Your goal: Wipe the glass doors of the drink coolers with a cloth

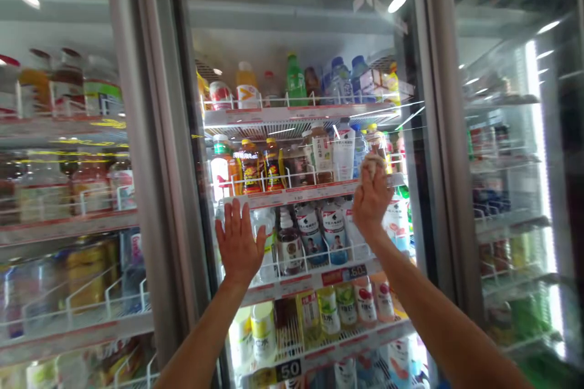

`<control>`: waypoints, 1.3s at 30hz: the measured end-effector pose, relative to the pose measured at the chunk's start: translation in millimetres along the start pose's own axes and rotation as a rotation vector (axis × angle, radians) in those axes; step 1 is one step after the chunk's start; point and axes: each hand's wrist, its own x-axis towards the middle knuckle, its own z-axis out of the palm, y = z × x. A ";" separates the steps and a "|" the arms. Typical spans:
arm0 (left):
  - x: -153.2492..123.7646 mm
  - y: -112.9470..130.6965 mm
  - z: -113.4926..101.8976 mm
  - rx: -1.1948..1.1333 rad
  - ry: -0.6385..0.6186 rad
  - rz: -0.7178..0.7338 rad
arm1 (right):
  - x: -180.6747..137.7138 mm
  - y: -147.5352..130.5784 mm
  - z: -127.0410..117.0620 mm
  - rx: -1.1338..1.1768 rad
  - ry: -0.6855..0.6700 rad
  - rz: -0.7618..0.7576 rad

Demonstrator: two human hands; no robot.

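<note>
A glass cooler door stands closed in front of me. Flat against its left part lies my left hand, fingers spread and holding nothing. Further right and higher, my right hand presses a crumpled light-coloured cloth to the glass. Part of the cloth is hidden by the fingers. Behind the glass, drink bottles line several shelves, among them a green bottle on the top shelf and dark bottles with yellow caps on the one below.
Grey metal door frames run up both sides of this door. Another cooler section with bottles is on the left, and a further glass door is on the right. Ceiling lights reflect in the glass.
</note>
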 end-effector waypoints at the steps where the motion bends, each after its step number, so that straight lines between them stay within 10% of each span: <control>1: -0.2 -1.0 -0.1 -0.009 -0.005 -0.002 | -4.4 -8.9 -0.2 0.030 -0.051 -0.096; 4: -0.8 1.4 -4.7 -0.066 -0.017 -0.020 | -27.1 -45.4 -3.4 0.137 -0.241 -0.452; 8: 0.1 29.0 -17.6 -0.354 -0.011 0.065 | -41.5 -72.8 -7.5 0.170 -0.292 -0.402; 16: 7.0 109.4 8.5 -0.587 -0.082 -0.060 | -28.9 -7.2 -23.9 0.352 -0.400 -0.793; 21: 33.6 135.9 36.7 -0.268 0.063 -0.056 | 12.9 63.0 -15.2 0.143 -0.031 -0.466; 25: 61.4 63.0 17.2 -0.158 0.014 0.120 | 45.2 117.4 -2.4 -0.022 0.060 -0.273; 28: 70.3 17.7 2.3 -0.043 0.176 -0.182 | 43.5 142.0 4.2 -0.035 0.033 -0.191; 31: 59.5 61.4 17.7 -0.091 0.160 -0.147 | 34.0 145.0 5.0 0.014 -0.022 -0.157; 35: 28.9 174.4 53.1 -0.177 -0.029 0.321 | 31.1 141.7 1.2 0.086 -0.002 -0.162; 39: 19.0 153.0 43.8 0.004 0.037 0.295 | 31.5 143.5 0.1 0.116 0.013 -0.179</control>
